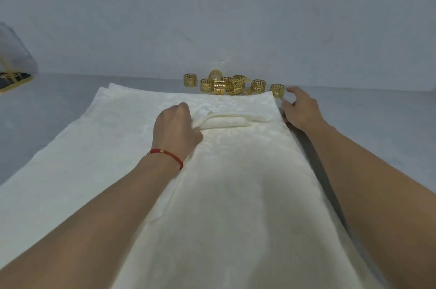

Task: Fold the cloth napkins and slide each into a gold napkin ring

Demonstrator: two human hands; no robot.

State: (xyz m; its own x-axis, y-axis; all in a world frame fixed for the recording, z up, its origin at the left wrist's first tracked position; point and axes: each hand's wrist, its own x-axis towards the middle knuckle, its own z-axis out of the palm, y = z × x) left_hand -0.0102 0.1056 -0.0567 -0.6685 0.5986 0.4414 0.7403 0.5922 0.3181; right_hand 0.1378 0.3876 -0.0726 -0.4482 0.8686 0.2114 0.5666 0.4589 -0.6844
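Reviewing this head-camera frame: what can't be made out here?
- Pile of gold cut-out metal napkin rings: overlapping and small, so no exact count.
- Left hand: its fingertips are buried in the rolled cream cloth napkin.
- Right hand: blurred; contact with the nearest ring unclear.
- Grey and gold object: cut off by the left edge.

Cream damask napkins (236, 170), gold fretwork rings (232, 85), red bracelet (168, 155)

Napkins (118, 147) lie on table (354, 111); rings (226, 85) clustered behind napkins; bag (14, 52) far left of napkins.
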